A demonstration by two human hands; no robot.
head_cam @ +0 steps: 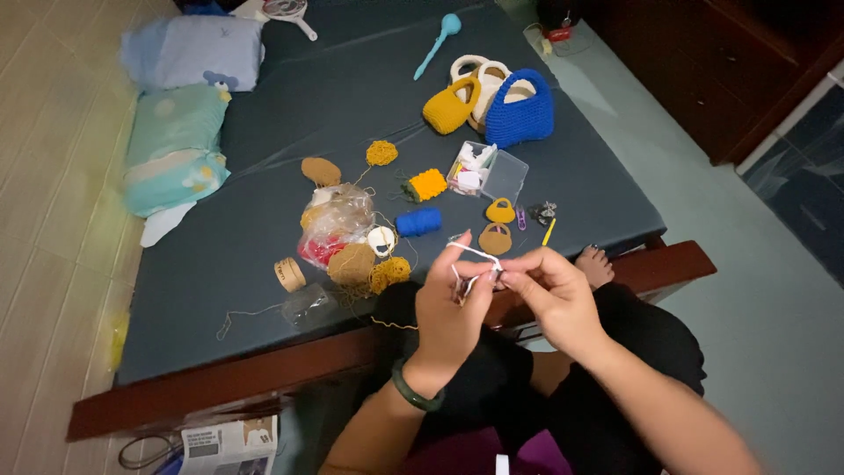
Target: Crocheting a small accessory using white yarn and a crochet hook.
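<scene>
My left hand (450, 303) and my right hand (554, 295) meet above my lap, both pinching a thin white strand of yarn (475, 255) that loops between the fingertips. A dark green bangle (413, 391) circles my left wrist. Just beyond the hands, on the dark mattress (264, 264), lie two small tan crocheted mini bags (497, 230), a blue yarn roll (418, 222) and several ochre yarn clumps (369, 268). I cannot tell whether a hook or needle is in either hand.
Yellow (450, 107), white and blue crocheted bags (520, 110) sit at the far side beside a light blue tool (437, 44). A clear plastic box (488, 171), an orange yarn piece (426, 185), a plastic bag of yarn (334, 224) and pillows (176, 141) are there too. A newspaper (230, 447) lies on the floor.
</scene>
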